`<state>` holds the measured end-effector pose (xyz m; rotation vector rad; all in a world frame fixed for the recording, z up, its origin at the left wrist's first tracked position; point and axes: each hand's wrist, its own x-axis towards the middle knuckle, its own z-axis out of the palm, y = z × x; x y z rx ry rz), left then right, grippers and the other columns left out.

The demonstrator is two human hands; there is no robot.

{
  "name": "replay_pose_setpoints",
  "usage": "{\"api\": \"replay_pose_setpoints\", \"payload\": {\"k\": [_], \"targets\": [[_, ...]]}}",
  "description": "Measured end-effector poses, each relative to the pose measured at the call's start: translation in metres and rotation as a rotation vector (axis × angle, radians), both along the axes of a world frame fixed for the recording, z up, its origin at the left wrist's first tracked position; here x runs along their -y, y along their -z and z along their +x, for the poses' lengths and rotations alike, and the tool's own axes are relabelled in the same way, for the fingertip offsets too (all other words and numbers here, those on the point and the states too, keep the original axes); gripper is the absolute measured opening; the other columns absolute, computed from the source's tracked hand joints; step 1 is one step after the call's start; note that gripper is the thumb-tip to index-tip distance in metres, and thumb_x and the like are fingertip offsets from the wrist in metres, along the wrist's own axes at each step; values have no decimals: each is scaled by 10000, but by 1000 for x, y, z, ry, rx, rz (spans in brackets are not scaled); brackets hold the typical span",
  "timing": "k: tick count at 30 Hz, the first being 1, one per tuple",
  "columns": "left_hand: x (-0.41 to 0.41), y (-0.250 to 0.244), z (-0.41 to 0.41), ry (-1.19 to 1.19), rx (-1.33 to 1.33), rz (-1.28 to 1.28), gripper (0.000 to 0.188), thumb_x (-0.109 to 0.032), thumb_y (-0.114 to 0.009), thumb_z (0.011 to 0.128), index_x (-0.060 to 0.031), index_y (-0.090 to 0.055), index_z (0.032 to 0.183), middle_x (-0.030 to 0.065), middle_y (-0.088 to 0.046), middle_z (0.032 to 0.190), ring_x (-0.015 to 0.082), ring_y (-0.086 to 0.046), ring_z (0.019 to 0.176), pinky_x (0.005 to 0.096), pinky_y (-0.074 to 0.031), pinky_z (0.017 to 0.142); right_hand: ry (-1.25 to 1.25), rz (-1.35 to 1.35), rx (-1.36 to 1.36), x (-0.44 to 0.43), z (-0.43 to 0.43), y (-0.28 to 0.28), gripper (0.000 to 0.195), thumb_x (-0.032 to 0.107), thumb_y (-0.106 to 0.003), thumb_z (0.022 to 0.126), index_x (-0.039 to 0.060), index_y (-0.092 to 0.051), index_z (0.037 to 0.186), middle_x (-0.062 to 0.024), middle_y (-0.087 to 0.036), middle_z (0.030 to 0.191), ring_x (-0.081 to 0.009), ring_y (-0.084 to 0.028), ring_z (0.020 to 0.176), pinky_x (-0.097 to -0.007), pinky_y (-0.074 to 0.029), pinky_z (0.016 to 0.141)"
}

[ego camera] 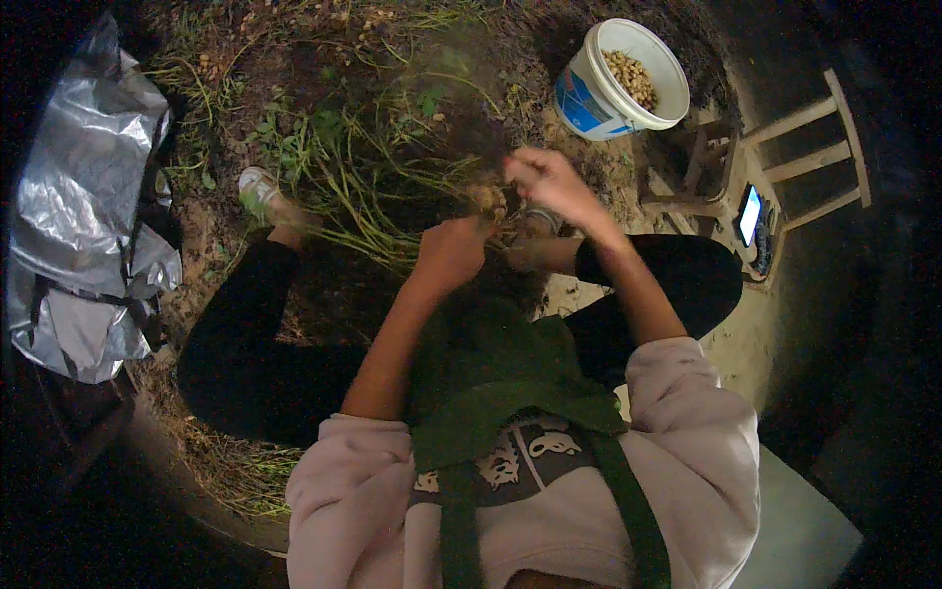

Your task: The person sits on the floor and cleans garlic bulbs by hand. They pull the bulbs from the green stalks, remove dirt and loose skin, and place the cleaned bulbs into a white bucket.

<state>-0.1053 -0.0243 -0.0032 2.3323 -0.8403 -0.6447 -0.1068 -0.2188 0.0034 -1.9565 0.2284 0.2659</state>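
Note:
My left hand (450, 254) is closed around the root end of a bunch of peanut plants (360, 191), whose green stems trail to the upper left. A cluster of pale peanut pods (487, 197) hangs from the roots just beyond it. Beside that cluster, my right hand (548, 180) has its fingers curled and is blurred. Whether a pod is between its fingers cannot be made out. Past the right hand stands a white bucket (600, 88) with a blue label, tilted in view, with picked peanuts (631, 79) inside.
Silver plastic sheeting (85, 177) lies at the left. On the right is a wooden chair (802, 140) with a lit phone (751, 215) on it. More pulled plants (243, 467) are at lower left, and loose soil (449, 51) and stems cover the ground ahead. My shoe (257, 188) is beside the stems.

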Motion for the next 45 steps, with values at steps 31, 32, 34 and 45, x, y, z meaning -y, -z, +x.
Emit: {"api": "replay_pose_setpoints", "payload": {"k": [31,32,34,45], "targets": [[-1,12,-3,37,-24,96,320,-290,-449,879,-2,-527,996,219,-600,764,393,-580,725,484,-450,647,-389,-246,133,-16,-24,10,278,295,-555,834,22,-610,837,-72,-596,665,-150,-542,571,-305,-417,542],[1,9,-4,-8,-33,86,312,-281,-457,877,-7,-515,1015,220,-598,753,394,-579,714,485,-449,635,-309,-158,43,-15,-22,7,280,302,-557,836,28,-614,836,-54,-581,650,-134,-526,560,-293,-413,530],[2,8,-5,-64,-6,39,276,-262,-469,871,-34,-488,1025,210,-593,718,392,-577,681,486,-438,601,-157,15,-136,-14,-16,-3,285,317,-561,841,38,-621,834,-19,-550,621,-101,-496,539,-269,-405,507],[0,16,0,-11,253,-128,188,-172,-516,830,-74,-457,979,165,-586,647,366,-564,579,458,-408,496,123,249,158,-11,-15,31,241,249,-517,832,76,-522,665,19,-407,527,-80,-356,414,-244,-260,377]]}}
